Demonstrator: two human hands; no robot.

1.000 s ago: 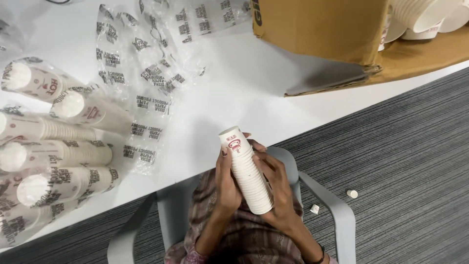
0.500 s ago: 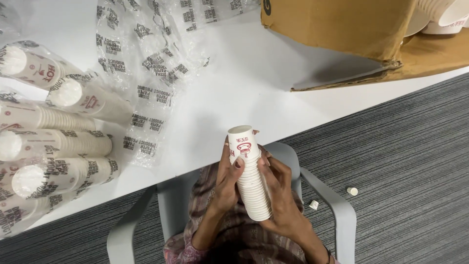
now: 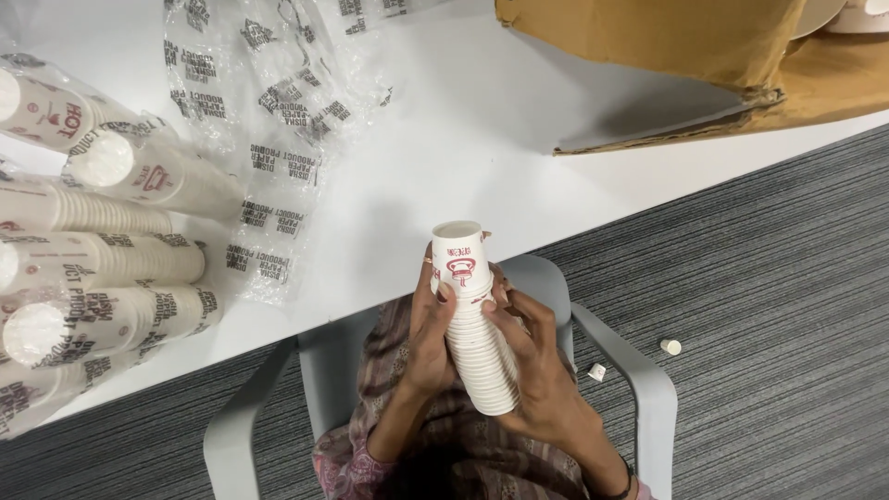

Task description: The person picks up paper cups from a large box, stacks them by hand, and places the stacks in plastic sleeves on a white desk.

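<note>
White tabletop [image 3: 482, 139] takes up most of the upper view, with grey ribbed carpet [image 3: 769, 278] running off to the right and a grey armchair [image 3: 639, 389] tucked under the table edge. So the person is sitting there holding a stack of nested paper cups [image 3: 474, 319], white with a red print, up over their lap and just below the table edge, tilted a bit with the closed bottom of the outermost cup pointing up toward the table. Left hand [image 3: 428, 338] is wrapped around the left side of the stack, thumb pressed near the top cup. Right hand [image 3: 542, 370] grips the lower right side, fingers spread along the cups. Both hands are clearly grasping it.

Over on the left of the table there's a pile of cup sleeves in clear plastic [image 3: 83, 231], lying on their sides. Next to them, empty printed plastic wrappers [image 3: 278, 139] are scattered flat. A brown cardboard box [image 3: 667, 42] sits at the top right. Two small white bits [image 3: 669, 347] lie on the carpet beside the chair.
</note>
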